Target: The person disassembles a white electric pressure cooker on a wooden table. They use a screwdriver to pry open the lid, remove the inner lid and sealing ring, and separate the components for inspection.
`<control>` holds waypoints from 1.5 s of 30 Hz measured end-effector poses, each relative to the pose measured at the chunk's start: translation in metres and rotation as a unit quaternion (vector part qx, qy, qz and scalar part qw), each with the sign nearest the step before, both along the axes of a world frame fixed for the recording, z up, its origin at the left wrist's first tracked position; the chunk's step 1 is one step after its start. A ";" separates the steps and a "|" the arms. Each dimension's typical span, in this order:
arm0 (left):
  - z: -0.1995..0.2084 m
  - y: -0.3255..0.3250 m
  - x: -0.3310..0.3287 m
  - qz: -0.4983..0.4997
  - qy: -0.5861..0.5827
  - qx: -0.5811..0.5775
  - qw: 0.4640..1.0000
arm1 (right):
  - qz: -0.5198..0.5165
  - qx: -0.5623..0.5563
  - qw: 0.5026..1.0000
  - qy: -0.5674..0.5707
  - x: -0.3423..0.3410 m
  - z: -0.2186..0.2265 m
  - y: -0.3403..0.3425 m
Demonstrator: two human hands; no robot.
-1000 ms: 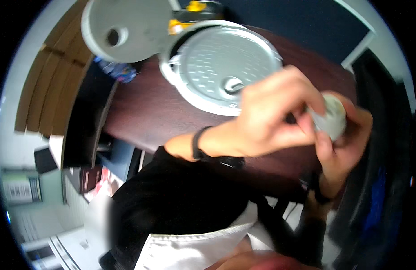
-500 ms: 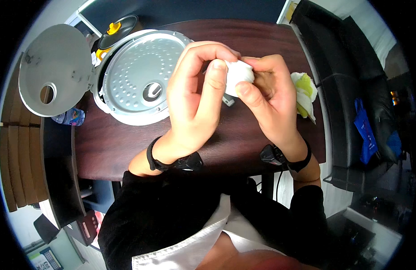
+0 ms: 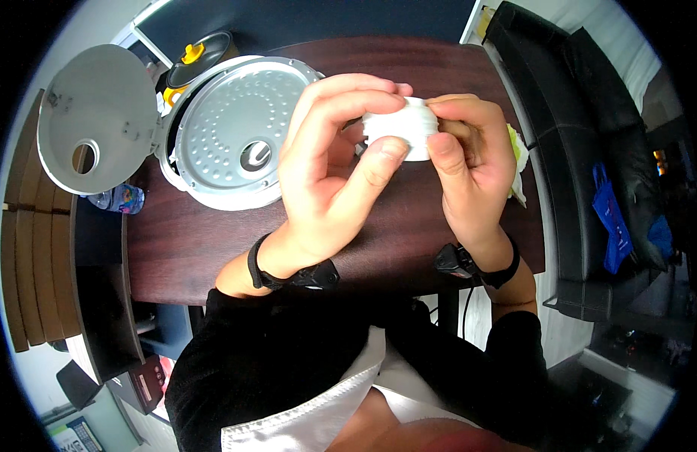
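The white ribbed piece (image 3: 410, 135) has just been turned, more of its side being exposed. Above the desk (image 3: 190, 260), at upper centre, it is pinched by the half-curled left hand (image 3: 322, 162) and right hand (image 3: 476, 158).

Right of my brown table (image 3: 190, 252) I see a black sofa (image 3: 578, 151) and a blue bag (image 3: 612, 218); left of the table, brown boxes (image 3: 43, 279); beyond the table, a dark panel (image 3: 303, 19).
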State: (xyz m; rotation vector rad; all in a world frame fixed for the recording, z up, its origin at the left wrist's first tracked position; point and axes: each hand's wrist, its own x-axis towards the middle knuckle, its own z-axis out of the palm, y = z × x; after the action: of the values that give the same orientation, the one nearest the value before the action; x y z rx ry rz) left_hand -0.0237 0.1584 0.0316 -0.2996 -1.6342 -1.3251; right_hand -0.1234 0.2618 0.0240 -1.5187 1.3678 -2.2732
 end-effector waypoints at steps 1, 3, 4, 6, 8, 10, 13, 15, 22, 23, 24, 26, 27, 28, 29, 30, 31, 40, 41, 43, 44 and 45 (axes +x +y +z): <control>0.001 -0.003 0.002 -0.001 -0.017 -0.018 1.000 | -0.014 0.012 1.000 0.019 -0.002 0.001 0.002; 0.004 -0.008 0.007 0.003 -0.055 -0.083 0.995 | -0.042 0.035 0.997 0.056 -0.006 0.003 0.007; 0.005 -0.010 0.008 0.002 -0.065 -0.101 0.993 | -0.040 0.037 0.997 0.055 -0.007 0.004 0.008; 0.007 -0.013 0.009 -0.005 -0.074 -0.108 0.991 | -0.035 0.041 0.997 0.052 -0.007 0.004 0.010; 0.007 -0.015 0.008 -0.017 -0.073 -0.086 0.993 | -0.040 0.046 0.993 0.103 -0.014 0.004 0.012; 0.008 -0.011 0.008 -0.014 -0.089 -0.051 0.995 | -0.083 0.054 0.980 0.175 -0.019 0.004 0.011; 0.009 -0.010 0.011 0.013 -0.126 -0.071 0.989 | -0.188 0.060 0.934 0.299 -0.022 0.006 0.009; 0.011 -0.010 0.015 0.021 -0.168 -0.104 0.980 | -0.233 0.048 0.905 0.354 -0.021 0.006 0.006; 0.010 -0.009 0.011 0.016 -0.208 -0.086 0.974 | -0.160 0.150 0.892 0.395 -0.032 0.022 0.020; 0.010 -0.009 0.012 -0.009 -0.213 -0.069 0.975 | -0.148 0.147 0.901 0.379 -0.032 0.023 0.021; 0.011 -0.009 0.012 -0.032 -0.217 -0.054 0.974 | -0.136 0.144 0.910 0.364 -0.033 0.023 0.022; 0.015 -0.009 0.013 -0.081 -0.254 -0.041 0.963 | -0.121 0.167 0.923 0.326 -0.032 0.023 0.025; 0.016 -0.009 0.014 -0.105 -0.272 -0.035 0.956 | -0.113 0.177 0.928 0.307 -0.032 0.023 0.026; 0.016 -0.010 0.014 -0.137 -0.271 -0.010 0.953 | -0.092 0.175 0.938 0.283 -0.032 0.022 0.027; 0.016 -0.011 0.013 -0.169 -0.269 0.014 0.948 | -0.071 0.171 0.948 0.260 -0.032 0.021 0.029; 0.015 -0.012 0.013 -0.202 -0.267 0.039 0.941 | -0.052 0.169 0.956 0.236 -0.032 0.020 0.030; 0.015 -0.012 0.012 -0.217 -0.259 0.052 0.940 | 0.021 0.185 0.973 0.140 -0.032 0.020 0.033; 0.008 -0.002 0.007 -0.220 -0.301 0.139 0.918 | 0.177 0.214 0.956 -0.096 -0.039 0.009 0.037; 0.010 -0.003 0.010 -0.197 -0.324 0.123 0.917 | 0.152 0.231 0.959 -0.067 -0.039 0.011 0.038; 0.016 -0.002 0.013 -0.193 -0.351 0.083 0.913 | 0.121 0.252 0.960 -0.025 -0.037 0.012 0.038; 0.015 -0.002 0.013 -0.206 -0.354 0.095 0.907 | 0.113 0.257 0.960 -0.011 -0.037 0.012 0.038; 0.015 -0.003 0.012 -0.220 -0.357 0.106 0.902 | 0.103 0.261 0.960 0.004 -0.037 0.012 0.038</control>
State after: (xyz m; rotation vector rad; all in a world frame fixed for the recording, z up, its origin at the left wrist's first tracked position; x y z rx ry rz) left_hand -0.0117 0.1554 0.0465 -0.0395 -2.0632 -2.1185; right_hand -0.1608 0.3000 0.0359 -1.4037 1.5627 -1.6110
